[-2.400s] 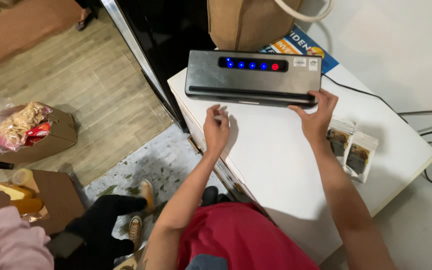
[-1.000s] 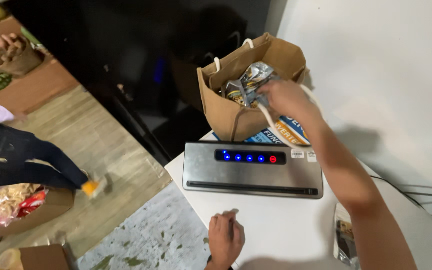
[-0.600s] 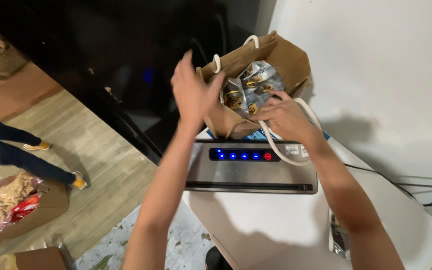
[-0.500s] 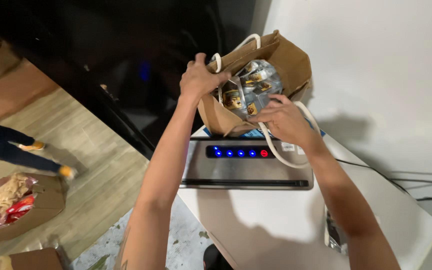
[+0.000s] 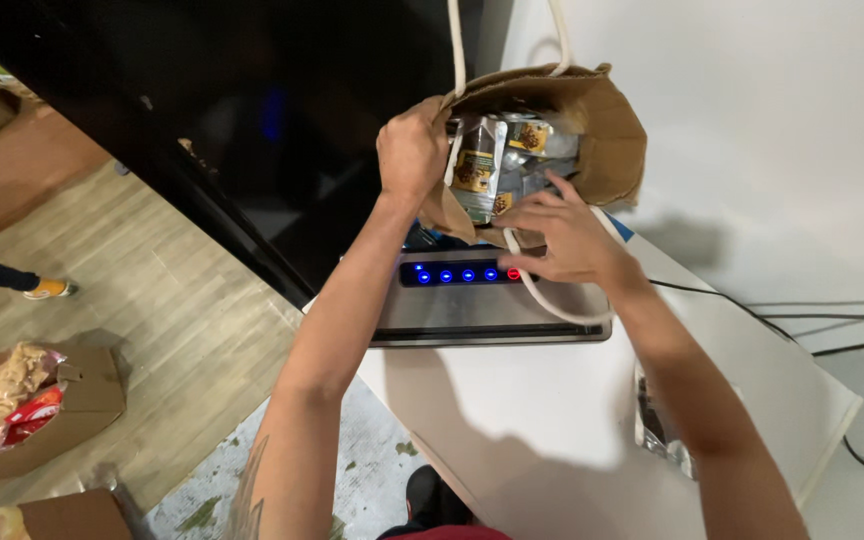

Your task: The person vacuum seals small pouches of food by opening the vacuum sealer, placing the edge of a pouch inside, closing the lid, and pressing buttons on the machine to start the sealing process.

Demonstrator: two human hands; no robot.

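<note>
Top centre: my left hand point(image 5: 412, 150), off the bench point(image 5: 552, 430) a second ago, now has fingers clenched on the bag point(image 5: 602, 130) rim, holding it open. Right hand point(image 5: 567, 235), fingers loose, reaches toward pouches point(image 5: 477, 165) inside, behind the sealer point(image 5: 492, 305).

Grey sealer machine point(image 5: 492, 305) with blue lights on white table point(image 5: 562, 440); black cables point(image 5: 782, 310) behind; snack-filled cardboard box point(image 5: 27, 415) on wood floor point(image 5: 142, 280).

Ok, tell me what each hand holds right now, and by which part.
The left hand grips the brown paper bag by its near rim. The right hand reaches into the bag's mouth, fingers on the packets, none clearly gripped.
</note>
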